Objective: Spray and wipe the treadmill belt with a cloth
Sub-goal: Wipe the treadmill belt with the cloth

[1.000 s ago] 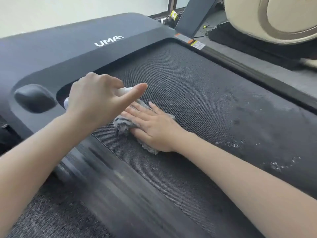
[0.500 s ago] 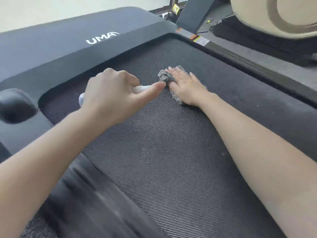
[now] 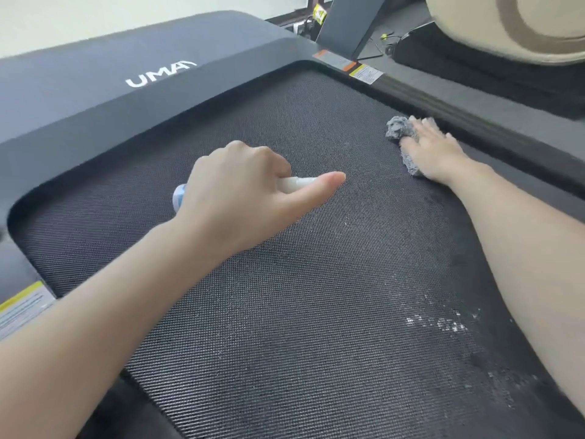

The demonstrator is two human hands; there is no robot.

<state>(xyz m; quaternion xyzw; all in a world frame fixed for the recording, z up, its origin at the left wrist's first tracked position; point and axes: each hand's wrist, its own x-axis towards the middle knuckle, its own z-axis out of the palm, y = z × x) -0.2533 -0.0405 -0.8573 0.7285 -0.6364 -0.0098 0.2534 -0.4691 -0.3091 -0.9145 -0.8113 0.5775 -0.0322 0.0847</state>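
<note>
A crumpled grey cloth (image 3: 399, 128) lies on the black textured treadmill belt (image 3: 285, 280), close to the belt's right-hand edge, pinned under a person's right hand (image 3: 433, 150). That hand is laid flat, fingers extended and together, palm pressing the cloth down; part of the cloth bunches out beyond the fingertips and a strip shows beside the heel of the hand. The left hand (image 3: 240, 198) is curled around a small white spray bottle with a blue band (image 3: 190, 193), held on its side above the middle of the belt, the thumb stretched along its nozzle end. White flecks and a darker, damp-looking patch (image 3: 443, 324) mark the belt beneath the right forearm. Around the belt runs the dark grey motor cover with the white "UMA" lettering (image 3: 161, 74), a ribbed side rail (image 3: 474, 122) carrying orange-and-white warning stickers (image 3: 354, 68), and beyond it a beige piece of equipment (image 3: 522, 26) against a pale wall.
</note>
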